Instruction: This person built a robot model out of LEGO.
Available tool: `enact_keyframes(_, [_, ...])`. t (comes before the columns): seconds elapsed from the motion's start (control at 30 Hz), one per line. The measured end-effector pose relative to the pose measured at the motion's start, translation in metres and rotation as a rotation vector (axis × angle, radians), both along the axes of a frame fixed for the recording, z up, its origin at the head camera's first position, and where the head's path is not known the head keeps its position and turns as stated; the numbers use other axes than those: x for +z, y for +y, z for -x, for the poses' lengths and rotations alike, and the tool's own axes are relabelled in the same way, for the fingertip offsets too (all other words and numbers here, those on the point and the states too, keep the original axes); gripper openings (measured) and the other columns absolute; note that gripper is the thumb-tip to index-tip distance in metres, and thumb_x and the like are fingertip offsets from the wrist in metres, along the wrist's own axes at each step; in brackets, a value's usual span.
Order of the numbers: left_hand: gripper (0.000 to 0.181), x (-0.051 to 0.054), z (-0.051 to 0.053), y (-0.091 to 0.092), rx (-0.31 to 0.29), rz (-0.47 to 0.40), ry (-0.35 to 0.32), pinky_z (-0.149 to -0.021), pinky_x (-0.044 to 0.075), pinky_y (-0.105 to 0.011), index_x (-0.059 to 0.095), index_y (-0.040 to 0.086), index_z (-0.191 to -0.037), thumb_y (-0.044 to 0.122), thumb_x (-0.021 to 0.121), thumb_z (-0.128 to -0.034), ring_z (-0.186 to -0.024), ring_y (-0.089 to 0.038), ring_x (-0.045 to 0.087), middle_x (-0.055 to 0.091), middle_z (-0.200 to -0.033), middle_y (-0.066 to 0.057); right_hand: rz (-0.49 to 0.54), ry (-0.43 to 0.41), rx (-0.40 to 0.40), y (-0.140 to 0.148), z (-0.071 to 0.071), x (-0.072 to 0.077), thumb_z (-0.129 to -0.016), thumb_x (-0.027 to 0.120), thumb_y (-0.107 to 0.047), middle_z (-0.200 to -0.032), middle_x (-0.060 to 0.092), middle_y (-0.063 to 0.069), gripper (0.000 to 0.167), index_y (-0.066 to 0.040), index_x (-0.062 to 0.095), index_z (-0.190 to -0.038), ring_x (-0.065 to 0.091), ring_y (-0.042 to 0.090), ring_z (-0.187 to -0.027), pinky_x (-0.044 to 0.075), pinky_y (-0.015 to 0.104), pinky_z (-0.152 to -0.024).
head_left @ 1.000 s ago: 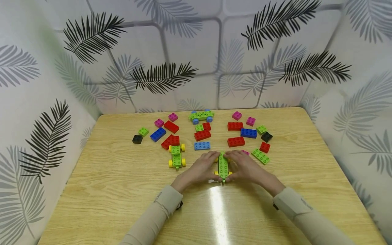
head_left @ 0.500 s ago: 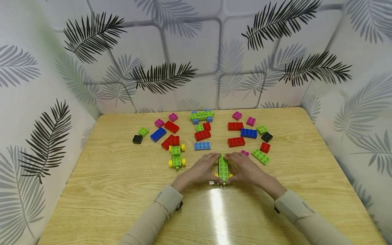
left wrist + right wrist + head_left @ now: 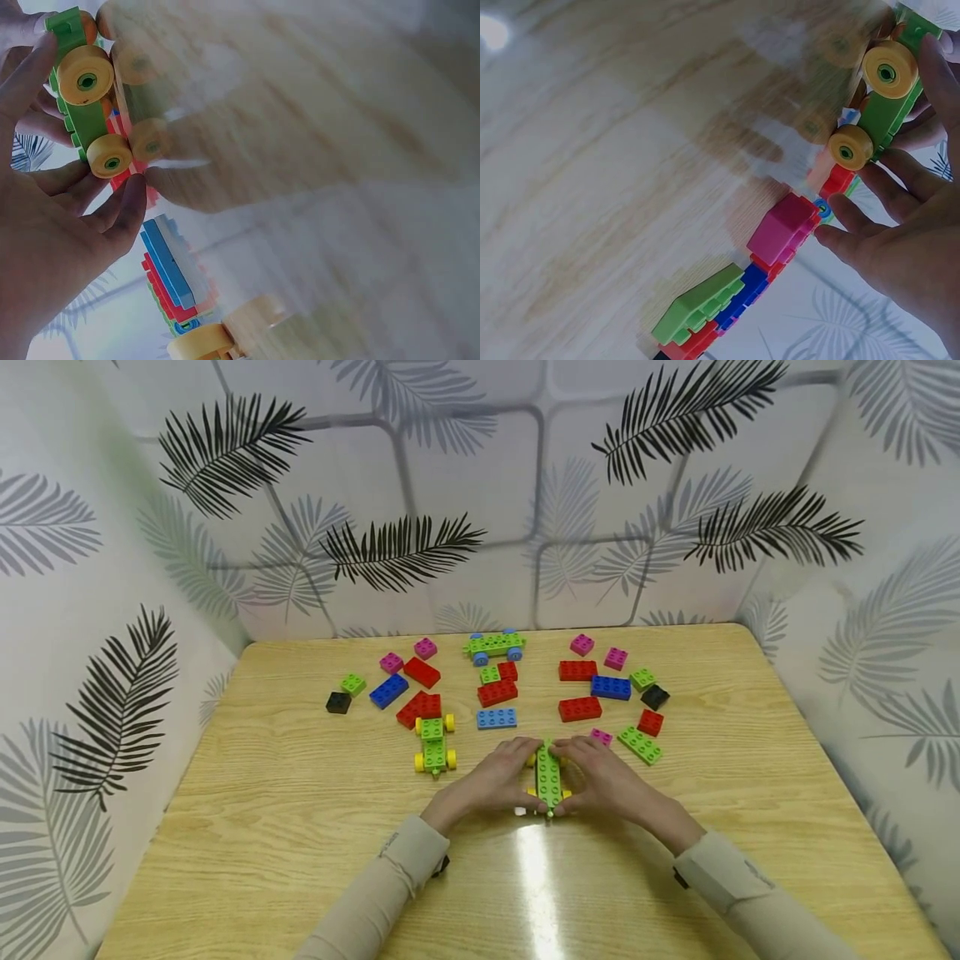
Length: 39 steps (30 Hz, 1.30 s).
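Note:
Between both hands stands a long green toy car base [image 3: 549,778] with yellow wheels, studs up on the table. My left hand [image 3: 495,778] grips its left side, thumb at the near end and fingers at the far end. From the right, my right hand [image 3: 611,782] holds it the same way. The wrist views show the yellow wheels [image 3: 85,75] at the table surface, with fingertips beside the far wheel [image 3: 850,147]. Left of the hands stands another green car base [image 3: 434,755] with yellow wheels and a green brick on top. The hands partly hide the wheels of the held base.
A green base with blue wheels [image 3: 495,645] stands at the table's back edge. Ahead of the hands lie a light blue brick [image 3: 497,718] and red bricks [image 3: 580,709]. A pink brick [image 3: 601,737] and a green brick [image 3: 640,745] lie near the right hand.
Both hands have drawn the yellow-wheeled car base slightly toward the person, keeping their grip. More of the pink brick beyond the right hand shows now. The other bricks stay where they were.

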State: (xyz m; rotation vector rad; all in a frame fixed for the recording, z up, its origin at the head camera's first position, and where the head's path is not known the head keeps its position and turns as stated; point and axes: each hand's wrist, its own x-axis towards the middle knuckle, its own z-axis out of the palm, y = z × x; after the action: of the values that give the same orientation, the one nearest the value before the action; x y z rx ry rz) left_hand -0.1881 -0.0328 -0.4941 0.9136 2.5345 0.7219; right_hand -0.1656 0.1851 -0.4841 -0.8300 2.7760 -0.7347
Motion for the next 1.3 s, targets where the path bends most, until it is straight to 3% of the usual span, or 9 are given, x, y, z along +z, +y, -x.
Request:
enact_keyframes(1.03, [0.093, -0.0019, -0.0003, -0.0027, -0.017, 0.018, -0.008, -0.112, 0.029, -0.041, 0.032, 0.012, -0.147, 0.052, 0.077, -0.0758, -0.14, -0.023, 0.029, 0.035, -0.15, -0.005, 0.02, -0.048, -0.003, 0.0018, -0.0075, -0.0042, -0.07, 0.082, -0.049, -0.145, 0.044, 0.013, 0.09, -0.006, 0.047, -0.141, 0.036, 0.035, -0.135, 0.033, 0.055, -0.106])
enact_keyframes(1.3, [0.091, 0.0006, 0.0, -0.0027, -0.024, 0.008, -0.008, -0.111, 0.03, -0.041, 0.032, 0.013, -0.147, 0.05, 0.077, -0.0773, -0.139, -0.023, 0.03, 0.035, -0.149, -0.005, 0.015, -0.022, 0.014, 0.0022, -0.0073, -0.0029, -0.071, 0.082, -0.047, -0.146, 0.043, 0.013, 0.089, -0.005, 0.046, -0.141, 0.035, 0.036, -0.135, 0.032, 0.055, -0.107])
